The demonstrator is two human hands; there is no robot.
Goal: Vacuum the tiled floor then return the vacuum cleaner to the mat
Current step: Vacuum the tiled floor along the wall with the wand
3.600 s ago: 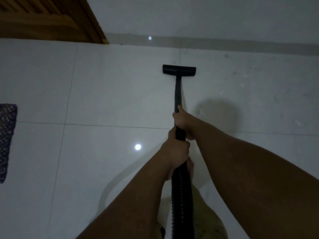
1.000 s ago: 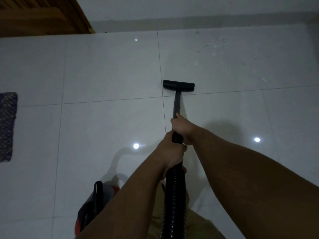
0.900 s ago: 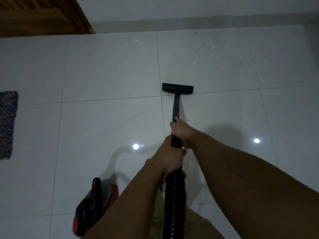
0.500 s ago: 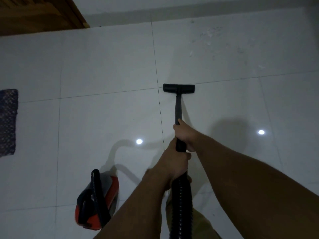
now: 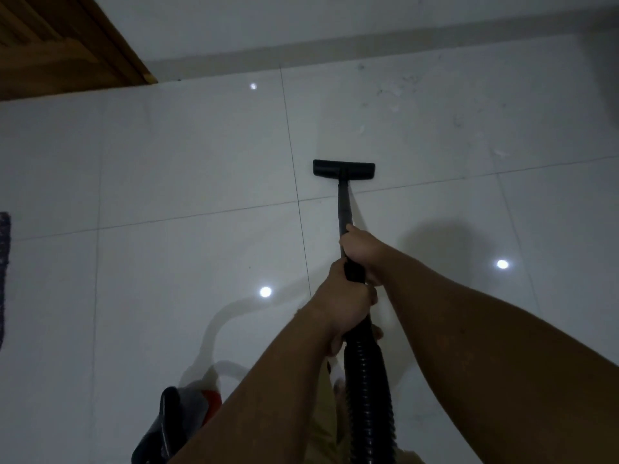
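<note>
Both hands grip the black vacuum wand (image 5: 344, 209). My right hand (image 5: 363, 251) holds it higher up the tube, and my left hand (image 5: 345, 304) holds just below, where the ribbed black hose (image 5: 366, 390) begins. The flat black floor nozzle (image 5: 344, 169) rests on the white tiled floor (image 5: 187, 169), just past a grout line. The red and black vacuum body (image 5: 182, 420) sits at the bottom left, partly hidden by my left forearm. A sliver of the dark woven mat (image 5: 4, 279) shows at the left edge.
A wooden door (image 5: 63, 45) fills the top left corner. A grey skirting strip (image 5: 368, 41) runs along the white wall at the far side. Specks of debris (image 5: 402, 95) lie on the tile at the upper right. Light spots reflect off the floor.
The nozzle has been pushed forward over the grout line toward the wall. The view tipped up, so the vacuum body sank to the bottom edge and less mat shows.
</note>
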